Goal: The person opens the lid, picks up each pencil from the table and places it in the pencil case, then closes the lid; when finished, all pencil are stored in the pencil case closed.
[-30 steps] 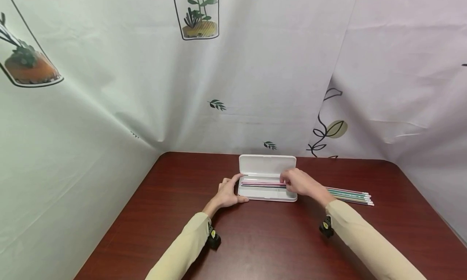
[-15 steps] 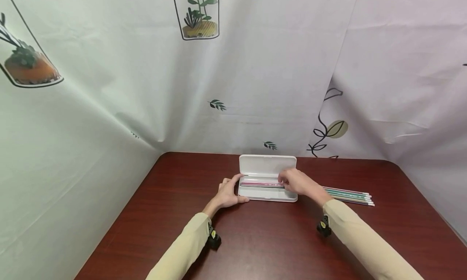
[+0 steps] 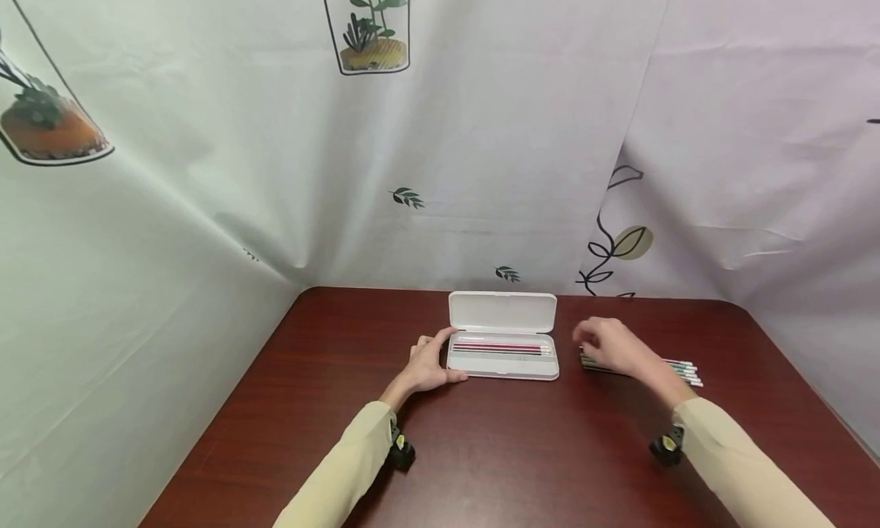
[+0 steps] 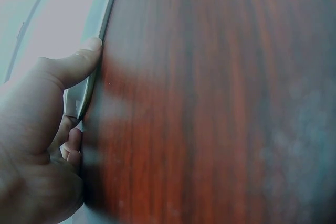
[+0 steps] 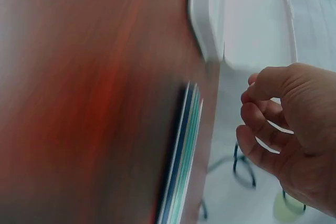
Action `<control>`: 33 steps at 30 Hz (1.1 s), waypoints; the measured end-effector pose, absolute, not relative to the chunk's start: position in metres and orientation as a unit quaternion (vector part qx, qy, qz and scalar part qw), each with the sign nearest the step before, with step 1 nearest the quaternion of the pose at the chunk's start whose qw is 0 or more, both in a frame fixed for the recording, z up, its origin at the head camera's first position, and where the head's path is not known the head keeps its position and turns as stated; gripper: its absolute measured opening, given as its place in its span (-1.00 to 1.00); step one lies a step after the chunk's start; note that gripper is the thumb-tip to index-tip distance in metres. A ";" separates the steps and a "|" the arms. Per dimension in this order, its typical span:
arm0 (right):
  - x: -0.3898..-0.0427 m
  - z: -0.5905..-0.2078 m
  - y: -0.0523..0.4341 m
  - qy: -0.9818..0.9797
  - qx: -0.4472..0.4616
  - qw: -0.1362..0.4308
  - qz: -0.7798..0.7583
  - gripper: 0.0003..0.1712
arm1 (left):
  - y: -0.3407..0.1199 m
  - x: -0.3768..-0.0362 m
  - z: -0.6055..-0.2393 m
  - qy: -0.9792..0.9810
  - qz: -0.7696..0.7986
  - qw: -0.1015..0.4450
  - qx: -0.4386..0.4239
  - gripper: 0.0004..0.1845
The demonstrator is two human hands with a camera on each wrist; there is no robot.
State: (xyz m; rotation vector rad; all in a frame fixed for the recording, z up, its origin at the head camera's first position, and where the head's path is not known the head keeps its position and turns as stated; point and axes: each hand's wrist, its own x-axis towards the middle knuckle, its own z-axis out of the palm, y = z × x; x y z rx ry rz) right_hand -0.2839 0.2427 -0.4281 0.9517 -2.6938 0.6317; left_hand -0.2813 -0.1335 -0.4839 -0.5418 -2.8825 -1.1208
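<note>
Steadying white pencil case (image 3: 503, 335) with left hand (image 3: 428, 367), right hand (image 3: 611, 346) fingers loosely curled above pencils (image 3: 677, 370)

My head view is evenly lit and sharp, its edges bowed. Both wrist views smear: the worktop (image 4: 220, 98) right of my left fingers (image 4: 79, 59) shows pale glare, and pencils (image 5: 181, 156) left of my right fingers (image 5: 257, 129) blur.

Plant-print curtain (image 3: 481, 131) behind table (image 3: 481, 451)
</note>
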 end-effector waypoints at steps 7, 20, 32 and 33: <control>-0.256 -0.435 0.299 -0.926 0.298 0.121 0.197 -0.79 | -0.134 -0.281 -0.485 -0.920 -0.354 0.002 -0.170 -0.03; -0.229 -0.451 0.354 -0.936 0.262 0.170 0.162 -0.67 | -0.133 -0.284 -0.485 -0.921 -0.351 0.002 -0.170 -0.03; -0.225 -0.464 0.370 -0.934 0.262 0.193 0.146 -0.65 | -0.132 -0.282 -0.483 -0.920 -0.353 0.003 -0.170 -0.03; -0.225 -0.464 0.370 -0.936 0.258 0.189 0.147 -0.65 | -0.132 -0.282 -0.483 -0.920 -0.352 0.003 -0.170 -0.03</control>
